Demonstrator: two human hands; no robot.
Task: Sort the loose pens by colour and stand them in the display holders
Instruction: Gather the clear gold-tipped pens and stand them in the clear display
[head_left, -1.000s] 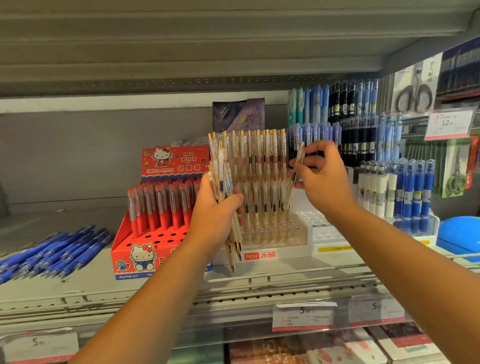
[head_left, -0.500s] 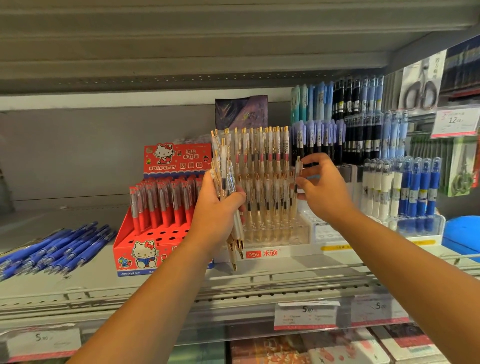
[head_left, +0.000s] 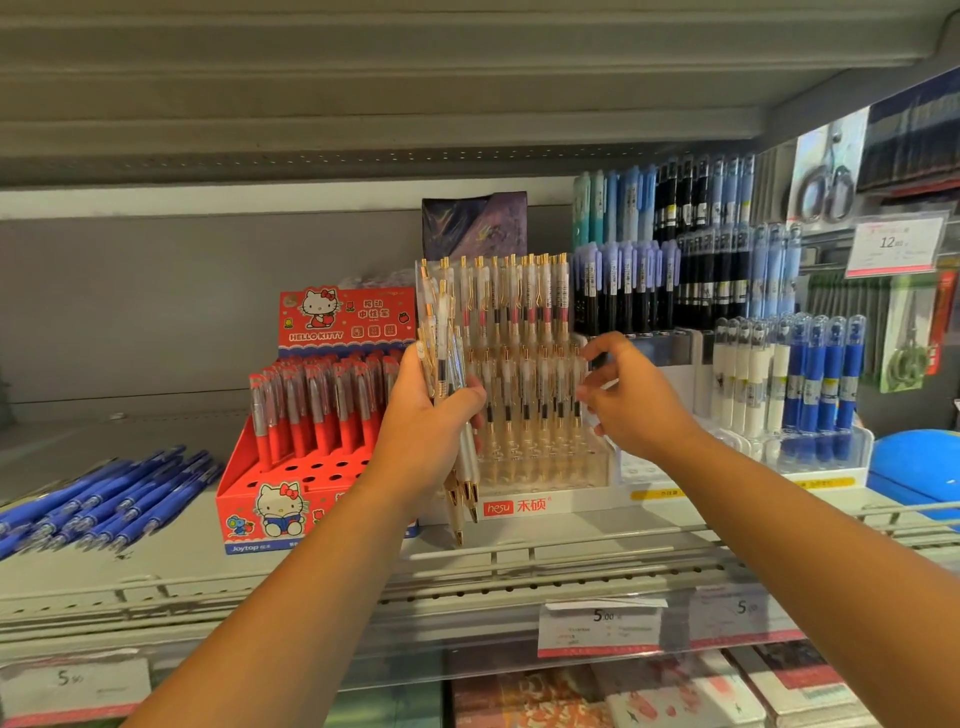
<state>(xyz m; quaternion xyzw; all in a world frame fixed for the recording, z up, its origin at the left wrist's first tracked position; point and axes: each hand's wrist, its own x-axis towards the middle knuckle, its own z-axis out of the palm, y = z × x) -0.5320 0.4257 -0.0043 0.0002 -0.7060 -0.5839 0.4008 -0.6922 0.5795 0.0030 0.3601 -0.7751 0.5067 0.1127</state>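
Observation:
My left hand (head_left: 421, 441) grips a bundle of clear gold-tipped pens (head_left: 444, 338), upright, just left of the clear tiered display holder (head_left: 545, 470). That holder stands on a white "hesu" base and is packed with matching clear pens. My right hand (head_left: 634, 410) hovers at the holder's right-hand column, fingers loosely spread, with no pen between them. Several loose blue pens (head_left: 104, 499) lie in a heap on the shelf at the far left.
A red Hello Kitty holder (head_left: 270, 499) with red pens stands left of my left hand. Tiered racks of blue, black and white pens (head_left: 810, 384) fill the right side. A blue rounded object (head_left: 914, 467) sits at the far right. Price tags (head_left: 597, 623) line the shelf rail.
My right hand lowered a single clear pen into the right side of the clear holder and let go of it. My left hand kept its bundle steady.

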